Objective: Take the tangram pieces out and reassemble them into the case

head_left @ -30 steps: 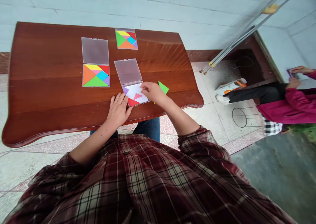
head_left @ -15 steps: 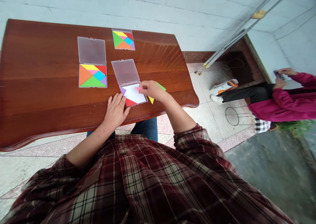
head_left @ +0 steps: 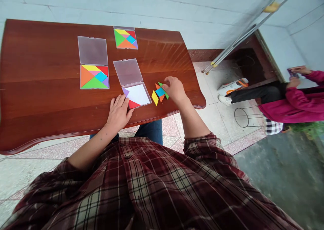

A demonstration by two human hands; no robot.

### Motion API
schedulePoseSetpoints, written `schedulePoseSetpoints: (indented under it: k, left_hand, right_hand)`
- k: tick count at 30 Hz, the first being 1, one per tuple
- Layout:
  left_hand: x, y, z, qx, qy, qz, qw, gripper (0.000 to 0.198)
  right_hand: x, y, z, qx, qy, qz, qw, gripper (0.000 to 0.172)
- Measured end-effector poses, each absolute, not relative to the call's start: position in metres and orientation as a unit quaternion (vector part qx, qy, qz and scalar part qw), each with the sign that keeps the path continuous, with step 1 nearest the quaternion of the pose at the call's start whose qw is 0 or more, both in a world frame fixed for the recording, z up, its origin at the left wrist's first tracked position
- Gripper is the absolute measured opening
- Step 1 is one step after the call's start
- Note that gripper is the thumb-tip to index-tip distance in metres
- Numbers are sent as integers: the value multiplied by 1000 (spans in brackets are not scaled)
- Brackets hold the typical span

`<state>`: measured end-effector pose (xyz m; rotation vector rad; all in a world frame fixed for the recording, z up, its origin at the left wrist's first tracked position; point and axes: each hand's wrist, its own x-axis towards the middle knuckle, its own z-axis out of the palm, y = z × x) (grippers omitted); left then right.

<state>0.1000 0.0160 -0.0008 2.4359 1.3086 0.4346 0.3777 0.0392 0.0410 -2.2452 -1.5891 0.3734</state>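
Observation:
My left hand [head_left: 118,111] lies flat on the table, fingers stretched out, its tips at the lower left edge of an open tangram case [head_left: 145,92]. In that case a purple triangle [head_left: 125,92] and a red triangle [head_left: 133,104] sit at the left and bottom around a white base. To the right, my right hand [head_left: 175,88] curls its fingers over a small heap of loose pieces. The heap shows a yellow parallelogram [head_left: 155,98], a blue square [head_left: 160,92], and orange and green pieces [head_left: 166,95]. Whatever lies between the fingertips is hidden.
Two filled tangram cases, one at left [head_left: 94,82] and one at the back [head_left: 126,41], lie open on the brown table [head_left: 45,71]. Crutches [head_left: 233,44] lean on the wall. At right, a seated person [head_left: 298,95] holds a small object near a wire stand [head_left: 241,117].
My right hand has moved right, from above the case to the loose pieces. The pink piece it held is no longer visible. My left hand stays in place.

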Motion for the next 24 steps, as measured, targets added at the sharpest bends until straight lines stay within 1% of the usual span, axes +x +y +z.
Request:
schedulePoseSetpoints:
  k: [1, 3, 5, 6, 11, 16, 18, 21, 24]
  left_hand:
    - [100, 16, -1, 858, 460, 152, 170, 50]
    - [100, 16, -2, 858, 461, 153, 168, 51]
    - [99, 16, -2, 858, 461, 155, 166, 52]
    - [99, 16, -3, 858, 461, 156, 166, 52]
    - [100, 15, -3, 858, 461, 151, 170, 53]
    - [102, 15, -1, 856, 463, 147, 179, 54]
    - [102, 15, 0, 854, 464, 147, 184, 53]
    - [102, 15, 0, 853, 465, 148, 184, 51]
    - [102, 15, -3, 854, 461, 155, 182, 50]
  right_hand:
    - [364, 42, 43, -775, -587, 139, 191, 17]
    - [333, 48, 45, -711, -649, 196, 189, 19]
    - [299, 57, 44, -662, -688, 250, 161, 18]
    - [284, 61, 43, -655, -696, 254, 151, 19]
    - [238, 76, 37, -698, -674, 229, 79, 24]
    - [234, 75, 32, -714, -633, 279, 108, 29]
    - [236, 75, 31, -715, -623, 296, 111, 29]
    - [242, 76, 33, -711, -630, 300, 93, 25]
    - [246, 76, 38, -707, -640, 292, 64, 25]
